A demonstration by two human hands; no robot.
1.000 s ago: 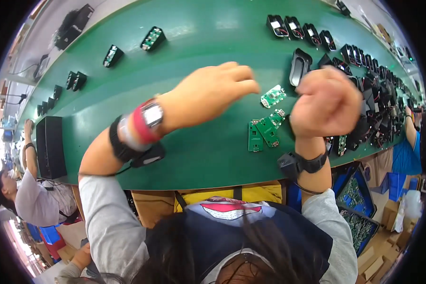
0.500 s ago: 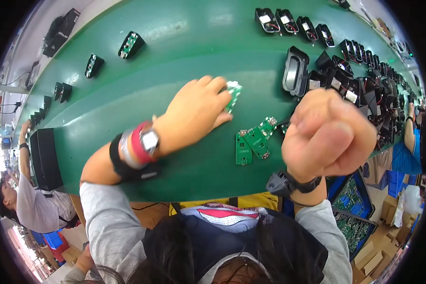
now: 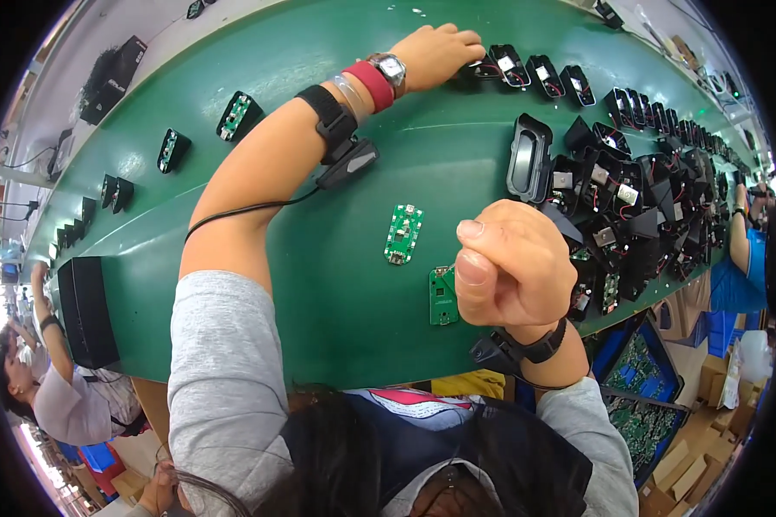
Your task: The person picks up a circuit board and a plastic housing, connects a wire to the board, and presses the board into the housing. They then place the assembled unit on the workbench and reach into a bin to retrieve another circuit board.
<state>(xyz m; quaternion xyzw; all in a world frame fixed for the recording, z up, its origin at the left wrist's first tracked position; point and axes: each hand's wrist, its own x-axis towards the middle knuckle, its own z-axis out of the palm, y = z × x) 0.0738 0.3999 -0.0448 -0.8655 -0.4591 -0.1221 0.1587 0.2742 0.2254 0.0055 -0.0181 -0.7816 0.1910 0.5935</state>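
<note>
My left hand (image 3: pixel 440 56) reaches to the far side of the green table. Its fingers close on the leftmost black plastic housing (image 3: pixel 486 68) of a short row, partly hiding it. In front of me my right hand (image 3: pixel 519 265) is raised, with its fingers curled in; whatever it holds, if anything, is hidden. A green circuit board (image 3: pixel 403 233) lies alone on the table, component side up. Beside it another circuit board (image 3: pixel 441 296) is partly covered from view by my right hand.
An open grey-black case (image 3: pixel 528 158) and a heap of black housings with wires (image 3: pixel 629 194) occupy the right side. Housings with boards (image 3: pixel 236 117) stand at left, near a black box (image 3: pixel 89 310). Blue trays of boards (image 3: pixel 642 362) sit below the table edge. Other people work at both sides.
My left hand has left the single circuit board on the table and moved far and right to the housings. My right hand has shifted left and nearer, now covering part of the boards.
</note>
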